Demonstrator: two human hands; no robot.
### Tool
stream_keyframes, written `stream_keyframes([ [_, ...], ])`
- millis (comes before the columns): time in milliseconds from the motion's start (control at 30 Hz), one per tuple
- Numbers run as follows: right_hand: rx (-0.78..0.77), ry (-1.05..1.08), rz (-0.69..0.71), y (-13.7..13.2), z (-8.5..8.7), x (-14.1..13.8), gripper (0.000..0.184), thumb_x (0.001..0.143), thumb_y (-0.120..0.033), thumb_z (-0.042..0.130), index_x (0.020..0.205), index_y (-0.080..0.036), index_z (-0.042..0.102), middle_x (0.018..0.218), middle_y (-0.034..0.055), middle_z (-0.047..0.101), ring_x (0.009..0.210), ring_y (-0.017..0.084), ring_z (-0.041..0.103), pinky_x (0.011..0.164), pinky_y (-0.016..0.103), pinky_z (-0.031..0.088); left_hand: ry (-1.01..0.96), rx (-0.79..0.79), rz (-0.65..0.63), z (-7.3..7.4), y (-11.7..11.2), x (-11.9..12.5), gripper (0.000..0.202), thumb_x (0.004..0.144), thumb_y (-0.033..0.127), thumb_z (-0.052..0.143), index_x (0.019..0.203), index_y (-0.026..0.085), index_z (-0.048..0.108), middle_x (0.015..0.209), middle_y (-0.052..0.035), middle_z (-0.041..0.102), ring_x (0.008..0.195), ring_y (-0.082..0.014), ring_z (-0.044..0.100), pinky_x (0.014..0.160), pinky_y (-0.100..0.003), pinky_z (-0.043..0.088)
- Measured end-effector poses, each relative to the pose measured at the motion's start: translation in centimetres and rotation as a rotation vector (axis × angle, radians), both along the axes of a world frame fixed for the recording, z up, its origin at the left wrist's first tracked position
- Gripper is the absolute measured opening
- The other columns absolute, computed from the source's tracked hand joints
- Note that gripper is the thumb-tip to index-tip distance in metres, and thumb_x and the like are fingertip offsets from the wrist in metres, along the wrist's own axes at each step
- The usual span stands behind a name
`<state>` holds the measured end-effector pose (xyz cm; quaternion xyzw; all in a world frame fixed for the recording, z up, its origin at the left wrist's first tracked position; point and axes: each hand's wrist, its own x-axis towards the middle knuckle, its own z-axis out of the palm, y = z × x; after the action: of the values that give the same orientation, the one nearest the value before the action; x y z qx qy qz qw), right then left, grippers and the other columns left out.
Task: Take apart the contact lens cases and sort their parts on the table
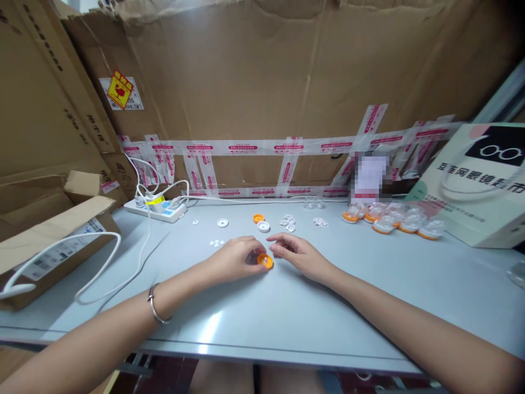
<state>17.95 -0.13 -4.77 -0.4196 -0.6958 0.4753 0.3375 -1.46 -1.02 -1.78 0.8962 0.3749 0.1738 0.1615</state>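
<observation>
My left hand (237, 257) rests on the grey table (287, 306) with its fingers pinched on a small orange round cap (265, 261). My right hand (296, 253) lies just right of the cap, fingers curled together; whether they hold anything is hidden. Just beyond my hands lie another orange cap (258, 218), a white disc (263, 226), a white ring (222, 222) and several tiny white pieces (216, 243). A silver bangle (156, 309) sits on my left wrist.
A row of several orange-and-clear assembled pieces (394, 220) lies at the back right beside a pale printed box (471, 186). A white power strip (156, 208) with cables sits back left, an open cardboard box (53, 241) at left. Taped cardboard walls surround the table.
</observation>
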Motion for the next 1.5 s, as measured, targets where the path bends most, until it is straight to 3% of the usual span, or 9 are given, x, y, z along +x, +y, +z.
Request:
stream_keyframes([
  [267, -0.010, 0.055, -0.003, 0.1, -0.1, -0.2, 0.042, 0.076, -0.048, 0.053, 0.104, -0.016, 0.056, 0.077, 0.0014, 0.058, 0.075, 0.014, 0.057, 0.076, 0.032, 0.047, 0.003, -0.018, 0.021, 0.0, -0.1, 0.1, 0.041, 0.065, 0.039, 0.071, 0.097, 0.018, 0.059, 0.095, -0.0057, 0.062, 0.089, -0.0201, 0.056, 0.075, -0.030, 0.045],
  [467, -0.024, 0.072, -0.011, 0.0, -0.1, -0.2, 0.043, 0.076, -0.049, 0.053, 0.105, -0.017, 0.056, 0.078, 0.0009, 0.058, 0.075, 0.014, 0.058, 0.078, 0.031, 0.047, -0.021, 0.013, 0.062, -1.2, -0.3, 0.9, 0.021, 0.070, 0.031, 0.065, 0.084, 0.016, 0.061, 0.085, -0.0049, 0.060, 0.083, -0.0180, 0.056, 0.074, -0.030, 0.045],
  [600, -0.017, 0.046, -0.021, -0.1, 0.0, -0.2, 0.043, 0.076, -0.049, 0.053, 0.104, -0.016, 0.056, 0.080, 0.0021, 0.059, 0.076, 0.015, 0.057, 0.077, 0.032, 0.046, -0.168, -0.111, 0.094, -0.5, -0.1, 0.5, 0.022, 0.071, 0.032, 0.064, 0.086, 0.017, 0.061, 0.089, -0.0043, 0.062, 0.078, -0.0149, 0.057, 0.067, -0.025, 0.045],
  [733, -0.020, 0.028, -0.032, -0.1, 0.2, -0.1, 0.042, 0.077, -0.049, 0.052, 0.104, -0.017, 0.056, 0.079, 0.0017, 0.059, 0.076, 0.015, 0.056, 0.077, 0.032, 0.043, -0.251, -0.217, 0.189, 2.1, 1.2, -1.7, 0.028, 0.073, 0.038, 0.060, 0.094, 0.019, 0.062, 0.097, -0.0037, 0.064, 0.087, -0.0158, 0.058, 0.067, -0.023, 0.043],
  [867, -0.036, 0.040, -0.066, 0.1, 0.2, 0.1, 0.043, 0.077, -0.051, 0.051, 0.100, -0.016, 0.057, 0.076, 0.0009, 0.055, 0.073, 0.014, 0.054, 0.076, 0.031, 0.042, -0.070, -0.164, 0.352, 3.7, 3.5, -6.0, 0.031, 0.073, 0.043, 0.056, 0.090, 0.018, 0.064, 0.093, -0.0035, 0.066, 0.087, -0.0182, 0.059, 0.067, -0.024, 0.043],
  [967, -0.026, 0.032, -0.062, 0.3, 0.3, 0.2, 0.044, 0.075, -0.052, 0.051, 0.100, -0.016, 0.057, 0.076, 0.0008, 0.054, 0.073, 0.014, 0.054, 0.075, 0.031, 0.042, 0.216, 0.020, 0.573, 3.2, 5.2, -8.9, 0.031, 0.071, 0.042, 0.055, 0.085, 0.016, 0.065, 0.088, -0.0055, 0.066, 0.079, -0.0203, 0.059, 0.066, -0.026, 0.043],
  [1167, 0.040, -0.036, -0.079, 0.2, 1.0, 0.7, 0.043, 0.077, -0.051, 0.050, 0.103, -0.017, 0.057, 0.081, 0.0025, 0.056, 0.074, 0.015, 0.054, 0.075, 0.032, 0.043, 0.340, 0.128, 0.592, 1.0, 7.2, -10.2, 0.030, 0.071, 0.034, 0.055, 0.089, 0.013, 0.066, 0.095, -0.0131, 0.064, 0.089, -0.0267, 0.057, 0.075, -0.030, 0.042],
  [1333, 0.194, -0.035, -0.281, 0.8, 3.4, 2.8, 0.042, 0.075, -0.052, 0.052, 0.100, -0.019, 0.059, 0.087, 0.0054, 0.061, 0.084, 0.019, 0.056, 0.081, 0.035, 0.044, 0.368, 0.118, 0.552, 0.2, 8.1, -9.5, 0.025, 0.073, 0.029, 0.054, 0.089, 0.016, 0.067, 0.091, -0.0097, 0.066, 0.084, -0.0235, 0.060, 0.072, -0.027, 0.042],
  [1500, 0.445, 0.037, -0.732, 2.3, 6.6, 9.4, 0.033, 0.073, -0.050, 0.055, 0.093, -0.025, 0.061, 0.086, 0.0058, 0.063, 0.086, 0.023, 0.059, 0.079, 0.041, 0.046, 0.353, 0.119, 0.530, -0.4, 8.2, -8.9, 0.024, 0.075, 0.030, 0.053, 0.088, 0.017, 0.068, 0.089, -0.0092, 0.067, 0.081, -0.0226, 0.060, 0.068, -0.026, 0.042],
])
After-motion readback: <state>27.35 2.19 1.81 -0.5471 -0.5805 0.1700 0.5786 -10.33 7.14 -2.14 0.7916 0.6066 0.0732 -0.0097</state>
